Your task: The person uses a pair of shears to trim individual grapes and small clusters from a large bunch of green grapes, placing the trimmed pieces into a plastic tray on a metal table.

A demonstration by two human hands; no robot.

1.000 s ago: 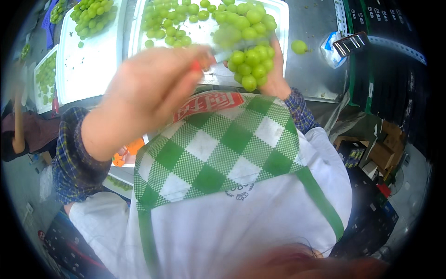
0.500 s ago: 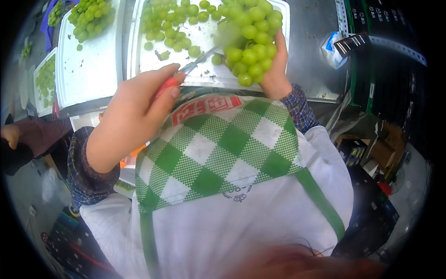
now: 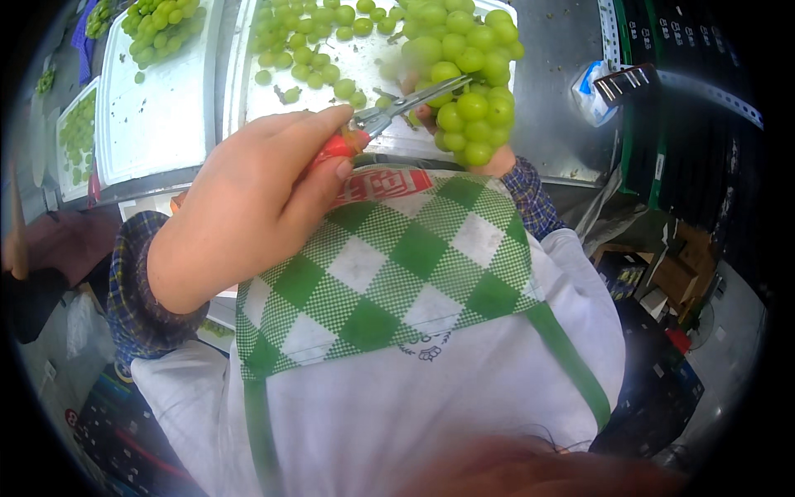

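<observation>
My left hand (image 3: 236, 199) is closed around red-handled scissors (image 3: 342, 147), whose metal blades reach up and right into a large bunch of green grapes (image 3: 476, 116). My right hand (image 3: 499, 161) grips that bunch from behind and below; most of it is hidden by the berries, though some fingertips show at the bunch's left. Beneath them is a white tray (image 3: 240, 83) holding many loose grapes (image 3: 320, 60) and small stem scraps. The green checked apron (image 3: 389, 265) lies just below both hands.
Farther left are a white tray (image 3: 149, 108) with bunches, a smaller grape tray (image 3: 74, 137), a purple cloth (image 3: 83, 45) and a co-worker's arm (image 3: 15, 240). At right are dark stacked crates (image 3: 687, 132), a small white-blue packet (image 3: 590, 103) and cardboard boxes (image 3: 683, 265).
My left hand and the scissors have shifted rightward, with the blades now among the berries. The bunch has moved right in my right hand, which is now more hidden. The co-worker's arm has moved.
</observation>
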